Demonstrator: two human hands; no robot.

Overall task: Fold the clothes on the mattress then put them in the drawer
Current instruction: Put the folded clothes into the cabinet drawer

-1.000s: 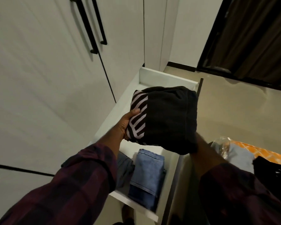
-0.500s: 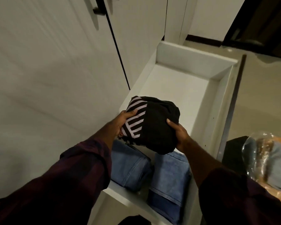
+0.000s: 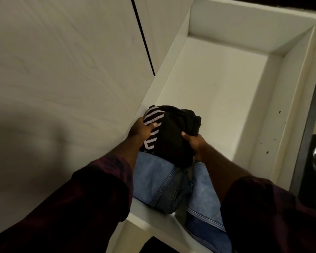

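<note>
Stowing step: left hand [image 3: 140, 131] and right hand [image 3: 194, 144] clamp fingers [image 3: 153, 125] on the folded black garment [image 3: 175, 137] in the drawer [image 3: 217, 92]. Next move likely: seat it behind the jeans [image 3: 159, 179], then release.

Garment [image 3: 173, 136] is black (stripes [image 3: 153, 115] perhaps pinkish), jeans [image 3: 159, 181] blue.

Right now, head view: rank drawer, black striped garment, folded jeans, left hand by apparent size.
1. drawer
2. folded jeans, though nearer the camera and partly hidden, so unsure against the garment
3. black striped garment
4. left hand
</note>
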